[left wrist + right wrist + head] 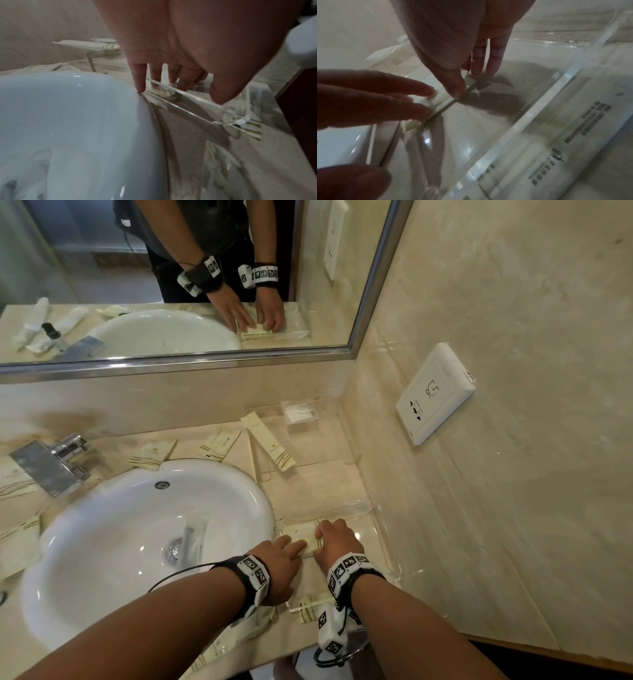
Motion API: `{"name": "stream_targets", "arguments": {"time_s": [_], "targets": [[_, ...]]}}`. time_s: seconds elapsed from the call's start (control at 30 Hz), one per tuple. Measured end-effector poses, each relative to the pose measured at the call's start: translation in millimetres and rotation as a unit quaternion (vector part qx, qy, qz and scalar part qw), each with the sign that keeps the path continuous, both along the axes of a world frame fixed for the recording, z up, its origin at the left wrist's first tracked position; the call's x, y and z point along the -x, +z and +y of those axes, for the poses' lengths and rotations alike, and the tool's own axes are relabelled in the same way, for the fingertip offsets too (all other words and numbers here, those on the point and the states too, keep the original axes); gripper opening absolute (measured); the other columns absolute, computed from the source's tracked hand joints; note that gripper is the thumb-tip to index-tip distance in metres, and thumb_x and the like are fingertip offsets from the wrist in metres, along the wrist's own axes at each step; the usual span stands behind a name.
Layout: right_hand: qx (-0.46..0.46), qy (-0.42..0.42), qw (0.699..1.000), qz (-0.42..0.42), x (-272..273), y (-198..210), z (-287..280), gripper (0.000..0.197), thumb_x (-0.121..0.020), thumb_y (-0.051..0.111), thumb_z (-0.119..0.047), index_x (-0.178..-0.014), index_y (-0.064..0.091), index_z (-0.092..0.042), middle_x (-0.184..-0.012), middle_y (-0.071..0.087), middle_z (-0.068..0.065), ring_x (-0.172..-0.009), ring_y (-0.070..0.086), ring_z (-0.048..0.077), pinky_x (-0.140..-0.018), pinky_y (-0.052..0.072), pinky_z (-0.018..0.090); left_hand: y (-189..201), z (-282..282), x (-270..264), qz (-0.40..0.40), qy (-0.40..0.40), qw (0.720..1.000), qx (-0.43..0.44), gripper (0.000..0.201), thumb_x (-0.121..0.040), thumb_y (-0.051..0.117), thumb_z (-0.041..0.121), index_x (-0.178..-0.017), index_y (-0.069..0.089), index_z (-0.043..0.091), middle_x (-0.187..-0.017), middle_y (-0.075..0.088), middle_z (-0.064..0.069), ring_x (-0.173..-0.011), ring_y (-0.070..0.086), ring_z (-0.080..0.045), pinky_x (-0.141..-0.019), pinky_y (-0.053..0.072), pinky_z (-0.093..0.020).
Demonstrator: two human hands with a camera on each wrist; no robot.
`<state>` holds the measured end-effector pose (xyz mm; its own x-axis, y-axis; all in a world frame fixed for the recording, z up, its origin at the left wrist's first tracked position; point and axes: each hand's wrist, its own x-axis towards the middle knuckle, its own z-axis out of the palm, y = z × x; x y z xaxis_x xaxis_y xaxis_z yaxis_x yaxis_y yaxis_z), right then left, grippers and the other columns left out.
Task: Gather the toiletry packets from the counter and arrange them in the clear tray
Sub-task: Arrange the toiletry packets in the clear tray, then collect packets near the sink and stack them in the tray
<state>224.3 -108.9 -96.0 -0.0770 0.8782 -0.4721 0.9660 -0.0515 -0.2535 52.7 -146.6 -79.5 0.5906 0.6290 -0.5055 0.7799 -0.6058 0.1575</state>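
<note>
Your left hand (279, 556) fingers straight, pressing a cream packet (301, 537) in the clear tray (380, 529), your right hand (337, 541) pinching its 3 o'clock edge, sink (137, 542) at 9 o'clock.

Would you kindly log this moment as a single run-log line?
step: placing packet in tray | left hand: fingers flat on packet | right hand: on packet edge | loose packets still on counter

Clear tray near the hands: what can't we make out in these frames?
- Packet in the tray: head view, largely covered by left hand and right hand.
- Packet print: right wrist view, blurred, unreadable.
- Item in the sink: head view, blurred.
</note>
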Motion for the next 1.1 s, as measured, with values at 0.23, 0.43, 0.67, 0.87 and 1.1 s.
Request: {"name": "stream_targets", "arguments": {"time_s": [0.23, 0.43, 0.67, 0.87, 1.1], "targets": [[0.012, 0.011, 1.0, 0.008, -5, 2, 1, 0.026, -0.085, 0.07, -0.028, -0.106, 0.055, -0.031, -0.122, 0.047, 0.001, -0.107, 0.054, 0.022, -0.087, 0.052, 0.036, 5, 4, 3, -0.003, -0.008, 1.0, 0.011, 0.06, -0.091, 0.052, 0.041, -0.143, 0.044, 0.012, -0.163, 0.011, -0.006, -0.145, 0.019, -0.033, -0.107, 0.039, -0.05], [0.002, 0.01, 1.0, 0.006, -4, 18, 3, 0.029, -0.075, 0.066, -0.046, -0.097, 0.054, -0.033, -0.117, 0.044, -0.004, -0.104, 0.051, 0.019, -0.084, 0.051, 0.034, 21, 12, 16, -0.012, -0.008, 1.0, 0.005, 0.057, -0.09, 0.05, 0.041, -0.143, 0.044, 0.02, -0.163, 0.015, -0.003, -0.146, 0.021, -0.031, -0.104, 0.043, -0.049], [-0.015, 0.04, 0.999, 0.034, 19, 51, 34, 0.03, -0.078, 0.063, -0.049, -0.103, 0.06, -0.032, -0.119, 0.046, -0.006, -0.107, 0.051, 0.016, -0.085, 0.05, 0.033, 60, 24, 54, 0.006, 0.086, 0.996, -0.033, 0.052, -0.093, 0.049, 0.04, -0.139, 0.048, 0.017, -0.162, 0.017, -0.003, -0.144, 0.025, -0.03, -0.1, 0.046, -0.046], [-0.025, 0.092, 0.993, 0.069, 79, 67, 50, 0.038, -0.08, 0.062, -0.048, -0.115, 0.059, -0.033, -0.129, 0.046, -0.006, -0.118, 0.05, 0.016, -0.094, 0.048, 0.034, 79, 22, 109, 0.037, 0.197, 0.979, -0.041, 0.056, -0.094, 0.047, 0.04, -0.145, 0.041, 0.019, -0.163, 0.012, -0.002, -0.145, 0.019, -0.028, -0.105, 0.042, -0.046], [-0.023, 0.155, 0.985, 0.075, 150, 74, 60, 0.041, -0.088, 0.06, -0.043, -0.127, 0.057, -0.031, -0.138, 0.044, -0.003, -0.122, 0.05, 0.018, -0.099, 0.048, 0.035, 83, 19, 175, 0.038, 0.331, 0.942, -0.051, 0.059, -0.093, 0.048, 0.041, -0.148, 0.035, 0.023, -0.162, 0.015, -0.006, -0.146, 0.017, -0.032, -0.108, 0.039, -0.048]]}}
